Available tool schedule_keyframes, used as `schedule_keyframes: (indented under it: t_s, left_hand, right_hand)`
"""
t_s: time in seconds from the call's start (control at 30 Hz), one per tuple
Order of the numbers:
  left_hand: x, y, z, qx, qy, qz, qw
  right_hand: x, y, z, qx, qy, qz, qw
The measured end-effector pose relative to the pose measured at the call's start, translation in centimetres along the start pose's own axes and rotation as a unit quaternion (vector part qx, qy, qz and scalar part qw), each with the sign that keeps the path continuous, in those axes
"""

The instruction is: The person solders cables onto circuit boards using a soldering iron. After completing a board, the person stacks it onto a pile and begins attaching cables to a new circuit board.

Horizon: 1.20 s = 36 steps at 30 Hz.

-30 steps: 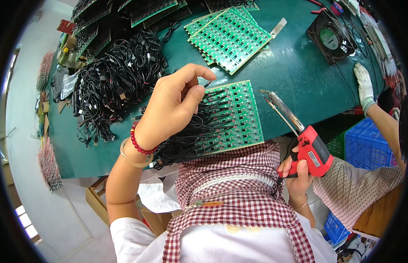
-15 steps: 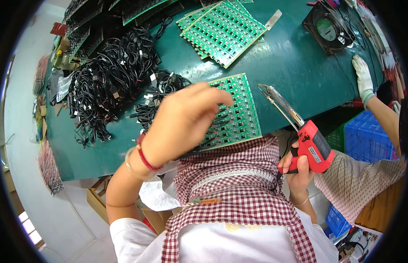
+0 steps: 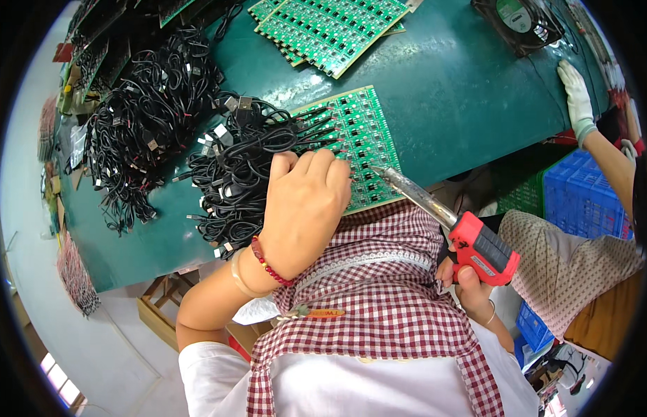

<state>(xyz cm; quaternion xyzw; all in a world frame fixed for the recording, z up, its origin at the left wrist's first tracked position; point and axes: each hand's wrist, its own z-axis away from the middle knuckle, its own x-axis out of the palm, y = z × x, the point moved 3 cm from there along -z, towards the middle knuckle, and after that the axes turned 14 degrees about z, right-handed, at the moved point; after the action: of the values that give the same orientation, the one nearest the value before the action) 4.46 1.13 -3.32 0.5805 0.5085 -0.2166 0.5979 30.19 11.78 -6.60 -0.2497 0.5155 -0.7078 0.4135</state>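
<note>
A green circuit board [image 3: 371, 125] lies at the table's near edge, with wire ends of black USB cables [image 3: 243, 142] running onto its left part. My left hand [image 3: 306, 198] is over the board's lower left part and the cables, its fingers curled closed; the fingertips and whatever they pinch are hidden. In my right hand [image 3: 471, 286] is a red soldering gun [image 3: 482, 251], gripped by its handle. Its long metal barrel points up and left, and the thin tip is over the board's middle, just right of my left fingers. Whether the tip touches the board I cannot tell.
More green boards [image 3: 330, 31] are stacked at the back. A large heap of black cables [image 3: 146, 115] lies on the left. A black fan [image 3: 521, 24] stands at the back right. At the right, another person's gloved hand [image 3: 577, 101] rests on the table. Blue crates [image 3: 586, 198] stand below.
My left hand has come down and its fingers have curled in at the board. The soldering gun has swung left and down, bringing its tip over the board. The whole view has shifted slightly.
</note>
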Motion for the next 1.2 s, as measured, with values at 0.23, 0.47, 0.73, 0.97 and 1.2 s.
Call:
schedule_keyframes:
  t_s: [0.23,0.47,0.73,0.97,1.2]
  left_hand:
    - [0.0,0.0,0.0,0.006,0.002,0.017,1.0]
    - [0.2,-0.1,0.2,0.003,0.013,0.021,1.0]
    - [0.4,-0.2,0.1,0.003,0.005,0.016,1.0]
    - [0.3,-0.2,0.1,0.002,-0.005,0.009,1.0]
    - [0.2,0.1,-0.2,-0.007,-0.004,0.024,1.0]
  right_hand:
    - [0.2,0.5,-0.1,-0.024,-0.058,0.022,0.998]
    - [0.4,0.2,-0.3,-0.029,-0.067,0.067,0.995]
    - [0.4,-0.4,0.1,-0.027,-0.037,0.028,0.999]
    - [0.6,-0.3,0.1,-0.037,-0.04,0.031,0.998]
    - [0.5,0.4,1.1,-0.047,-0.04,0.033,0.998]
